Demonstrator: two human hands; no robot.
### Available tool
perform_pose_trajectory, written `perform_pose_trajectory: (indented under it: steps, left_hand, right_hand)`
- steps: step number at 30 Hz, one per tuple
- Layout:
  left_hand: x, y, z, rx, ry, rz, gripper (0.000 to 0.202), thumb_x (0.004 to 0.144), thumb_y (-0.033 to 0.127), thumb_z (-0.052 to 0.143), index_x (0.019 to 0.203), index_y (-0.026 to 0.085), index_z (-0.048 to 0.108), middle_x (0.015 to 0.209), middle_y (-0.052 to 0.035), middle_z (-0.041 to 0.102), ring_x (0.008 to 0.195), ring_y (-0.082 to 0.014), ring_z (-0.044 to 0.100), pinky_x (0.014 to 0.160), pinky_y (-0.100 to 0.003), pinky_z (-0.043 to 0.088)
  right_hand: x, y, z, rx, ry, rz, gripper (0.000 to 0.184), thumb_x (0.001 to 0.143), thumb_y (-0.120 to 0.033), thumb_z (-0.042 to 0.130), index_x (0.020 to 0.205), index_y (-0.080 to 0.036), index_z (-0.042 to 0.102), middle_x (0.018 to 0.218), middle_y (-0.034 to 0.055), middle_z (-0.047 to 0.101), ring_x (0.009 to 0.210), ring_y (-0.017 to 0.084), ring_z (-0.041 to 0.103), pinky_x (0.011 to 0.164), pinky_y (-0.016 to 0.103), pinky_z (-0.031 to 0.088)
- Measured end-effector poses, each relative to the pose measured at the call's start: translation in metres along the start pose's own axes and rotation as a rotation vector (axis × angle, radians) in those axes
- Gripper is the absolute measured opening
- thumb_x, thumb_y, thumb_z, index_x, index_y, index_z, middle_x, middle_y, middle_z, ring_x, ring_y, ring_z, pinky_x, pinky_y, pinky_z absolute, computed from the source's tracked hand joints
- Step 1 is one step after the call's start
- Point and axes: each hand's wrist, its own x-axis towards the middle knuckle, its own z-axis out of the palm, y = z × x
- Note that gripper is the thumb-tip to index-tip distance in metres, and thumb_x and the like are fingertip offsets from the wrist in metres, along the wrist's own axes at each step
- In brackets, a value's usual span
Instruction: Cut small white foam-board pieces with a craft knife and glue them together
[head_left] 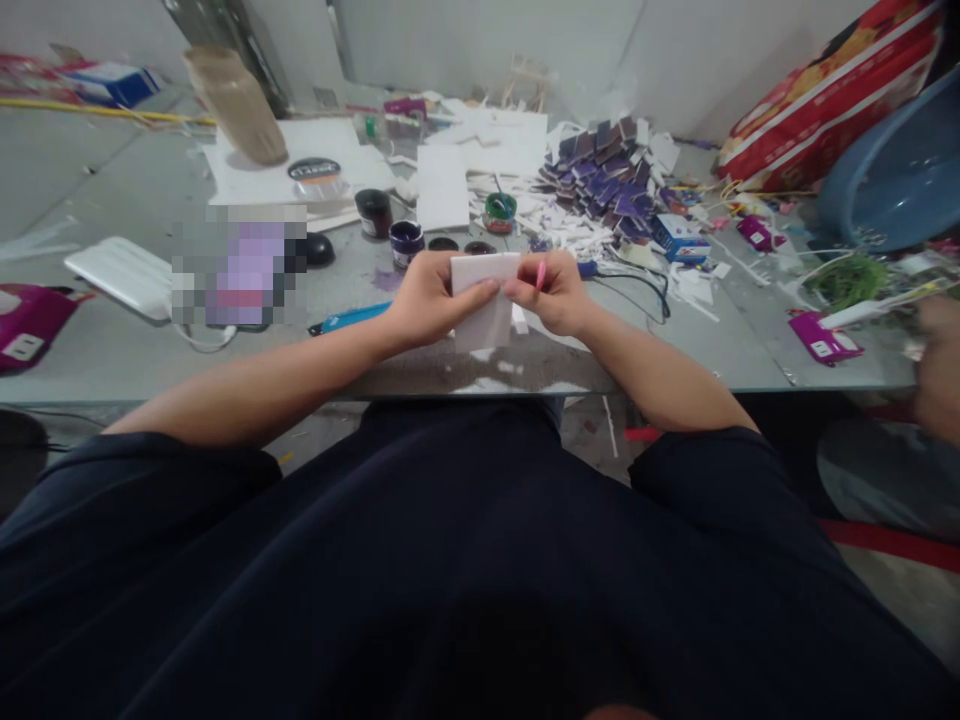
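My left hand (424, 300) is closed on a white foam-board piece (484, 305), held upright just above the table's near edge, thumb across its face. My right hand (551, 292) pinches the same piece from the right side and also holds a small pink tool (540, 275) between its fingers. Both hands meet at the middle of the grey table (120, 350). White scraps lie under the piece on the table.
Several small paint jars (406, 240) stand just beyond my hands, with a blue cutter (349, 320) to the left. A heap of purple and white cut pieces (607, 175) lies at the back right. Another person's hand (937, 360) shows at the right edge, near a blue basin (892, 180).
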Motion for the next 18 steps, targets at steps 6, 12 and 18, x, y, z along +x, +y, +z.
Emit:
perform_pose_trajectory:
  steps: [6,12,18]
  left_hand:
    - [0.003,-0.007,-0.004,-0.002,-0.019,-0.016,0.052,0.094,0.058,0.108,0.084,0.024,0.069,0.073,0.0013,0.06,0.069,-0.017,0.06,0.057,-0.028,0.05]
    - [0.004,-0.01,-0.003,0.113,0.07,0.005,0.049,0.089,0.048,0.109,0.084,0.026,0.066,0.077,0.0003,0.063,0.073,-0.0185,0.063,0.063,-0.031,0.053]
    - [0.005,-0.013,-0.004,0.049,0.085,0.019,0.053,0.095,0.064,0.107,0.091,0.024,0.072,0.083,-0.0023,0.069,0.078,-0.0205,0.068,0.065,-0.032,0.059]
  right_hand:
    - [-0.002,-0.001,-0.001,-0.058,-0.062,0.014,0.09,0.104,-0.095,0.098,0.075,-0.027,0.046,0.069,-0.0061,0.036,0.068,0.014,0.031,0.061,0.033,0.029]
    - [0.002,-0.008,0.0,-0.178,0.002,-0.068,0.09,0.106,-0.091,0.097,0.073,-0.029,0.042,0.065,-0.0073,0.032,0.066,0.014,0.031,0.061,0.034,0.032]
    - [0.0,0.0,-0.002,-0.088,-0.039,-0.018,0.094,0.106,-0.102,0.092,0.076,-0.029,0.042,0.067,-0.0076,0.031,0.066,0.014,0.03,0.059,0.033,0.03]
